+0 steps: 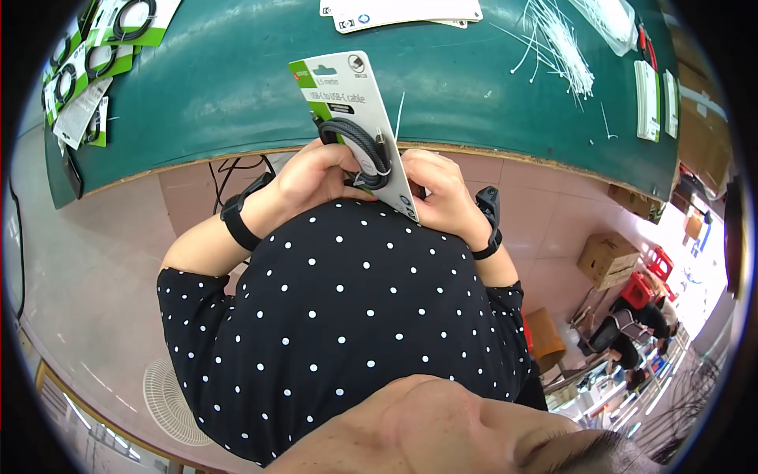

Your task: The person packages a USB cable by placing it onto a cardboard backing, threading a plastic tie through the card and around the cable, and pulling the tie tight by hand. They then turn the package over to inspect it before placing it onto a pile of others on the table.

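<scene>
A white and green cardboard backing card (335, 69) stands tilted in front of me at the table's near edge. On its front lies a coiled black braided cable (357, 138) with metal plug ends. My left hand (320, 172) is closed on the coil and the card's lower left part, thumb over the cable. Behind the card's right side, my right hand (438, 189) has its fingers curled and pressed together; the card partly hides the fingertips, so what they pinch cannot be made out. A thin white cable tie (400, 114) sticks up beside the card, just above that hand.
Several carded cables (95, 59) are heaped at the table's far left. Loose white cable ties (557, 55) lie at the far right, near red-handled pliers (647, 49) and a stack of cards (647, 101). More flat cards (399, 12) lie at the back of the green table (221, 79).
</scene>
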The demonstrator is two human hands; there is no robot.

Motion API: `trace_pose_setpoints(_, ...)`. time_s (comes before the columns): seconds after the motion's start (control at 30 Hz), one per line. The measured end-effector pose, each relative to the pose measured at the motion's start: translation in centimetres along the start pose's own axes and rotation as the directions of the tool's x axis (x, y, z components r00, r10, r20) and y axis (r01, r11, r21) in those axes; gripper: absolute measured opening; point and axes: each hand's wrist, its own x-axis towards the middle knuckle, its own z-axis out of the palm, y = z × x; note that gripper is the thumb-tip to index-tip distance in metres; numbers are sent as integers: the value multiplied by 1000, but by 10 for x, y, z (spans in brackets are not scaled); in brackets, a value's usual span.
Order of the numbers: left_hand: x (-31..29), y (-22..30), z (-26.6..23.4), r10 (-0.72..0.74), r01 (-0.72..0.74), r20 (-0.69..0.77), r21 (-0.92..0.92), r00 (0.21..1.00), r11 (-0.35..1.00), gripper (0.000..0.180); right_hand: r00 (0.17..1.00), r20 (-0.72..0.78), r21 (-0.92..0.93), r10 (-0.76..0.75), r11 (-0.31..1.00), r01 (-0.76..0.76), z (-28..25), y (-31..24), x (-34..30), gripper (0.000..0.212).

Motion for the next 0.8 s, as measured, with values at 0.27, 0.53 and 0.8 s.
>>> trace_pose_setpoints(0.27, 0, 1, -3, -59, 59, 0, -39, 998, 997, 35, 994, 10, -19, -113, 993, 113, -4, 5, 7, 12)
trace_pose_setpoints(0.53, -3, 1, -4, -42, 44, 24, -100, 999, 994, 28, 998, 60, 36, -36, 999, 34, -1, -5, 6, 14)
trace_pose_setpoints(0.8, -1, -1, -3, -49, 49, 21, -23, 999, 999, 37, 1000, 14, 38, -14, 999, 13, -3, 4, -3, 18)
